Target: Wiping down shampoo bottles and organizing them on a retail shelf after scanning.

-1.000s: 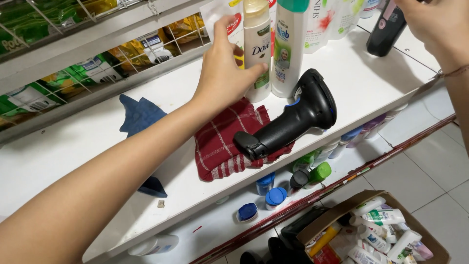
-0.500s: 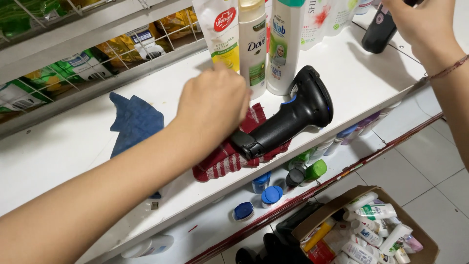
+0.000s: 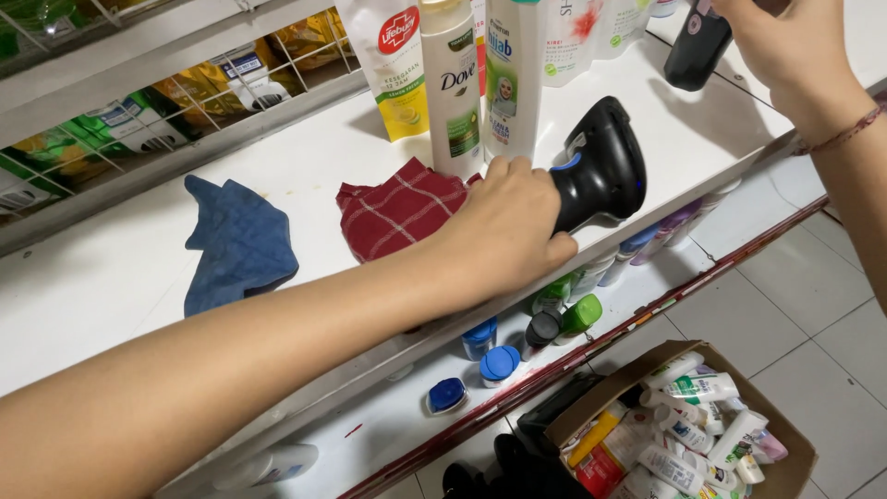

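Head view, nearest first: the left forearm runs from the lower left corner up across the white shelf (image 3: 111, 277), and the left hand (image 3: 508, 226) lies at the shelf's front edge with its grip wrapped round the handle of a black barcode scanner (image 3: 601, 166). The scanner's bulky head points up and to the right, past the fingers, with a blue trigger showing at the knuckles. Just behind the hand a red checked cloth (image 3: 397, 211) lies crumpled on the shelf, touching the wrist side of the hand. A blue cloth (image 3: 236, 245) lies flat further left, apart from the red one.

Below the shelf edge, small bottles with blue and green caps (image 3: 499, 360) stand on a lower shelf, and a cardboard box (image 3: 795, 444) full of small white bottles sits on the tiled floor.

Behind the scanner, tall shampoo bottles (image 3: 457, 92) stand upright in a row. At the top right, the right hand (image 3: 785, 42) is closed on the upper part of a dark bottle (image 3: 693, 51) standing near the shelf's far end. Wire baskets of packets (image 3: 139, 120) line the back left.
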